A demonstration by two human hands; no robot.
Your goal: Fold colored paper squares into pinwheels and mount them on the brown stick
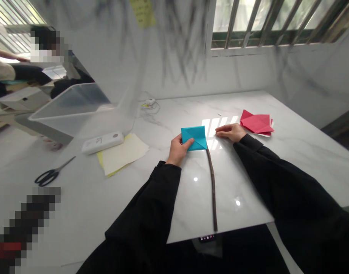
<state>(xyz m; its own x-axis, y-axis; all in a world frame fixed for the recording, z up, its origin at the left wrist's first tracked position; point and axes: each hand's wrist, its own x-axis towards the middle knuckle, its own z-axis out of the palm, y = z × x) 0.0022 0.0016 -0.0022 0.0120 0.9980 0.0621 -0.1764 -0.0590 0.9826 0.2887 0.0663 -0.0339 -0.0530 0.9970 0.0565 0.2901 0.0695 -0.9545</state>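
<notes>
A folded blue paper (196, 136) lies on the white marble table (243, 179). My left hand (178, 149) pinches its left edge, thumb on top. My right hand (230, 131) rests on the table just right of the blue paper, fingers stretched flat toward it, holding nothing. A thin brown stick (212, 186) runs from under the blue paper toward the table's near edge. Folded red paper (257, 123) lies just beyond my right hand.
Yellow and cream sheets (121, 153), a white rectangular device (102, 142) and black scissors (52, 174) lie at the left. A clear plastic bin (77, 108) stands behind them. Another person sits at the far left. A barred window is above the back wall.
</notes>
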